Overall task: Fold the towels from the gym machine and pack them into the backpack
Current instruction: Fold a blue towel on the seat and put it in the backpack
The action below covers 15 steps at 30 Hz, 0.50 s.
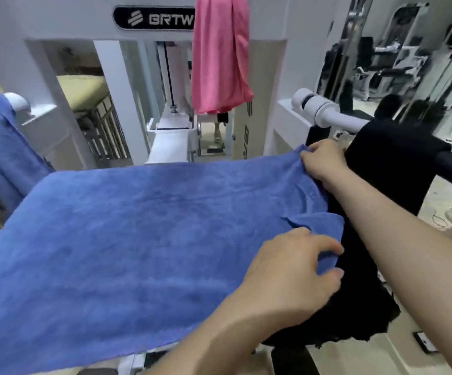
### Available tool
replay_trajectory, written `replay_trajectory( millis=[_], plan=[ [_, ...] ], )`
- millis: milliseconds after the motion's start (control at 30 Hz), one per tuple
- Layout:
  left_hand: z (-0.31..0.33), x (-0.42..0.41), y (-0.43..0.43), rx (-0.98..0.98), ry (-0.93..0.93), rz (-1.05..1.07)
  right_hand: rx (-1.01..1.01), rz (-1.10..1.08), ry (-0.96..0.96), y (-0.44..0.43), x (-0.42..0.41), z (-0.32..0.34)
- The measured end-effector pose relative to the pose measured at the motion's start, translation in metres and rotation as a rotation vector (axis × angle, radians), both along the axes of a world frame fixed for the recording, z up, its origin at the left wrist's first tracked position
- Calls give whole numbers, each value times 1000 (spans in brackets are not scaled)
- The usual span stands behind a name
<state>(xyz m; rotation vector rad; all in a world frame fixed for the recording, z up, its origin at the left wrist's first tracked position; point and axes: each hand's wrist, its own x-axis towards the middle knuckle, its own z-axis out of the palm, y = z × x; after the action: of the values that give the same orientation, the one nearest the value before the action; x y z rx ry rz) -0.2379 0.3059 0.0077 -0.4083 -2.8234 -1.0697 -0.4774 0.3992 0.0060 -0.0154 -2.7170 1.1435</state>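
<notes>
A blue towel [138, 234] lies spread flat across the seat of the white gym machine [65, 25], filling the middle of the view. My right hand [324, 161] pinches its far right corner. My left hand [292, 269] grips its near right corner, where the cloth is bunched. A pink towel [219, 58] hangs from the machine's top crossbar. A second blue cloth [0, 147] drapes over the machine's left arm. A black cloth [392, 163] hangs over the right handle bar [335, 115]. No backpack is in view.
More black fabric [360, 307] hangs below the towel's right edge, under my arms. Other gym machines [387, 63] stand at the back right. Pale floor [435, 198] shows on the right, with a small dark object [424, 342] lying on it.
</notes>
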Motion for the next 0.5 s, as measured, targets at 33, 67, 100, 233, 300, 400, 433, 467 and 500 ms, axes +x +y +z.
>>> replay_trajectory(
  millis=[33, 67, 100, 233, 300, 400, 433, 467, 500],
  plan=[
    [-1, 0, 9, -83, 27, 19, 103, 8, -1, 1, -1, -2],
    [-2, 1, 16, -136, 66, 33, 193, 19, -7, 2, -4, -3],
    [-2, 2, 22, -146, 108, 39, 259, 23, -14, 3, -5, -5],
    [-7, 8, 22, 78, 242, 110, -136, 145, -112, -9, -11, 1],
    [-7, 13, 4, 329, 310, 312, -586, 247, -213, -26, -4, 17],
    [-2, 32, -41, 613, 353, 654, -688, 460, -154, -73, 11, 51],
    [-1, 42, -57, 633, 390, 747, -674, 540, -127, -95, 16, 59],
    [2, 54, -72, 616, 435, 829, -644, 604, -112, -120, 24, 68],
    [3, 66, -88, 591, 480, 911, -619, 659, -115, -145, 33, 76]
  ],
)
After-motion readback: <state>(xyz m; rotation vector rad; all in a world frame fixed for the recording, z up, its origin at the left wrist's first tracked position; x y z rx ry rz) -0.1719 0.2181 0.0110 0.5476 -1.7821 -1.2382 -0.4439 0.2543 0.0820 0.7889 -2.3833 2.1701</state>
